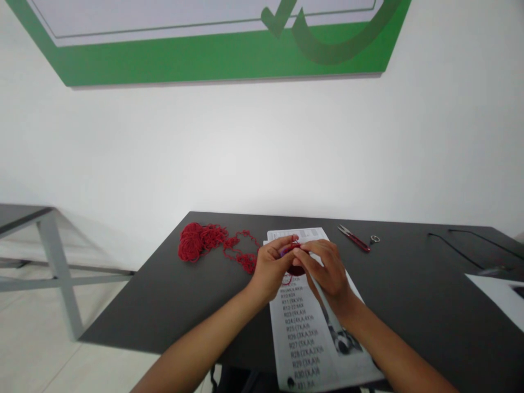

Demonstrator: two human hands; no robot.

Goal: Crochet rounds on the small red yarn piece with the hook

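Note:
Above a printed sheet (301, 333), both hands meet at a small dark-red crochet piece (296, 271). My left hand (270, 266) is closed on the piece, thumb and fingers pinching its upper edge. A small purple bit shows by the left fingertips, too small to name. My right hand (331, 271) is closed, its thumb and forefinger pinched together at the same edge; whatever lies in this pinch is hidden by the fingers. Loose red yarn (246, 262) runs left from the hands to a red yarn ball (191, 242).
Thread snips (355, 239) with dark-red handles lie on the dark table (196, 305) beyond the right hand, with a small metal ring beside them. Farther right are eyeglasses (458, 251) and a white sheet (497, 297). A green-bordered board (229, 57) hangs on the wall.

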